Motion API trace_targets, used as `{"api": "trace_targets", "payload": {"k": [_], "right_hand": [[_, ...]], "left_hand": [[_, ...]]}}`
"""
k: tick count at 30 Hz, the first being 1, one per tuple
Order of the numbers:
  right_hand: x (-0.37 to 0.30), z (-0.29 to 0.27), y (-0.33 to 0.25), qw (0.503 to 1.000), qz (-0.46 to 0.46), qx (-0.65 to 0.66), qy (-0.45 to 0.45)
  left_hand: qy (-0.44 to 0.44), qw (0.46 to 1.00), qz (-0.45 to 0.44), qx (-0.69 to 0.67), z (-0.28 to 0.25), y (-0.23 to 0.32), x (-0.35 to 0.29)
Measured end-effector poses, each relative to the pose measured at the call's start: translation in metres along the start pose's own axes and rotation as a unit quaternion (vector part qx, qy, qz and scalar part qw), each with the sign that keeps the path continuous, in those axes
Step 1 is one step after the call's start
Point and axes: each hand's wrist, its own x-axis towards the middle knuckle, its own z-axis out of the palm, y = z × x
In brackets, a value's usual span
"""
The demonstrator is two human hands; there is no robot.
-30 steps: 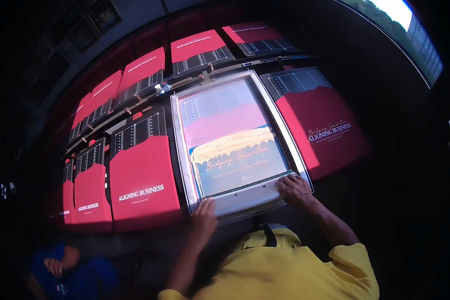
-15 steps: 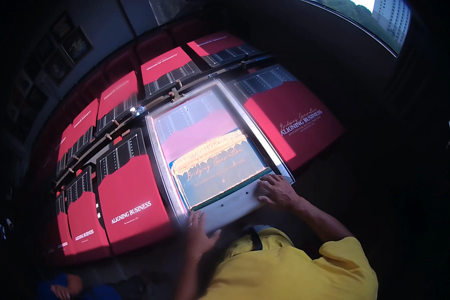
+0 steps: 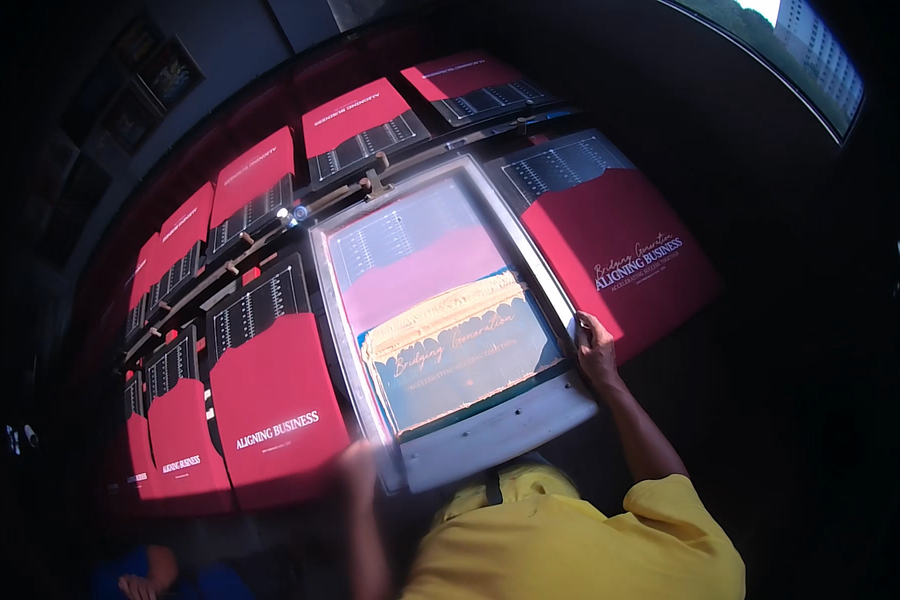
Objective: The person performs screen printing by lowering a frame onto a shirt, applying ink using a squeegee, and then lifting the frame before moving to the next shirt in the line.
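Note:
A silk screen frame (image 3: 542,277) with a pale metal border lies over a red printed fabric panel on a black board. Through its mesh (image 3: 410,220) show the board's white markings and red cloth. Tan ink or paste with ragged edges surrounds a blue-grey stencil area (image 3: 470,365) bearing script lettering. My right hand (image 3: 598,352) holds the frame's right side near its front corner, fingers curled at the edge. My left hand (image 3: 358,468), smeared by motion, is beside the front left corner; its fingers cannot be made out.
To the right lies a red panel (image 3: 630,285) with white lettering on its board. Another red panel (image 3: 280,400) is left of the frame, with several more beyond it and along the far row. A metal rail (image 3: 320,205) with clamps divides the rows. At lower left another person's hand (image 3: 138,587) shows.
My right hand has gone from the frame's front edge to its right side. My left hand has moved off the front left edge, leftward. The whole view has shifted slightly.

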Motion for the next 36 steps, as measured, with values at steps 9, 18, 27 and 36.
{"api": "trace_targets", "payload": {"k": [9,18,27,36], "right_hand": [[0.004,0.005,0.058,0.986,0.151,0.064,-0.039],[-0.006,0.000,-0.031,0.986,0.135,0.004,-0.096],[-0.113,0.096,-0.140,0.994,0.081,0.047,-0.064],[-0.194,0.210,-0.262,0.981,0.107,0.098,-0.125]], "left_hand": [[0.095,0.987,0.006,-0.132,0.015,0.006,-0.003],[0.171,0.978,0.052,-0.109,-0.021,-0.028,-0.015],[0.240,0.963,0.070,-0.103,-0.151,-0.154,-0.006],[0.228,0.967,0.070,-0.090,-0.299,-0.242,0.022]]}}
